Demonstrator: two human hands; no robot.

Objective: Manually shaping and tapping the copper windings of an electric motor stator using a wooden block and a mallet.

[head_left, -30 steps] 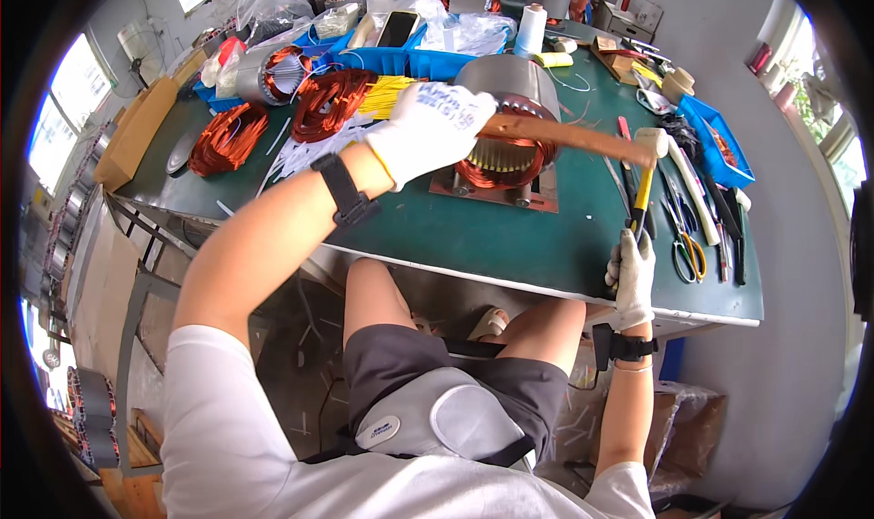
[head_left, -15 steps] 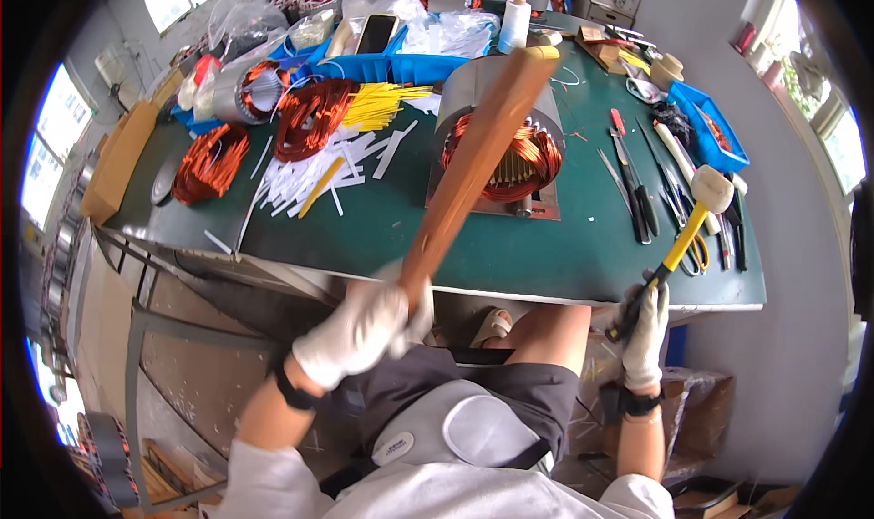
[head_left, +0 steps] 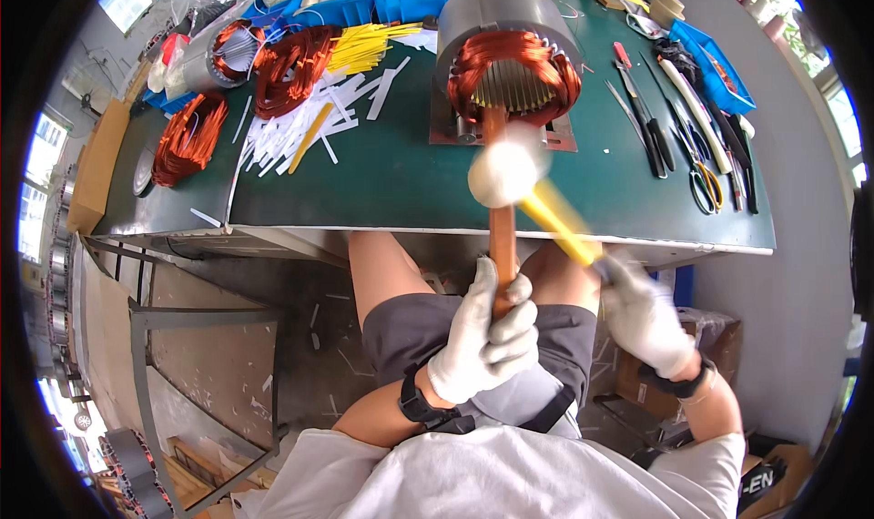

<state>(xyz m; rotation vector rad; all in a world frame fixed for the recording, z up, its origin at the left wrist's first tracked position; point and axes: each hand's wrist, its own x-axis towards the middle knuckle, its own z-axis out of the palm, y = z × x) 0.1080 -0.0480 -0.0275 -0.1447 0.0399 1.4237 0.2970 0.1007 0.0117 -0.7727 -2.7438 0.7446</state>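
Closed around the lower end of a reddish-brown wooden bar is my gloved left hand. The bar points away from me, and its far tip meets the lower copper windings of a grey motor stator on the bench. My gloved right hand grips a mallet by its dark handle end; the yellow shaft and blurred white mallet head lie across the bar in view. Whether the head touches the bar I cannot tell.
Left on the green bench are copper coil bundles, white paper strips and yellow strips. Scissors, knives and other tools lie at the right beside a blue bin. A smaller stator stands at the far left.
The wooden bar has swung down from its raised tilt to the stator's opening. My right hand has brought the mallet leftward from the bench's right side over the bar. The view has shifted.
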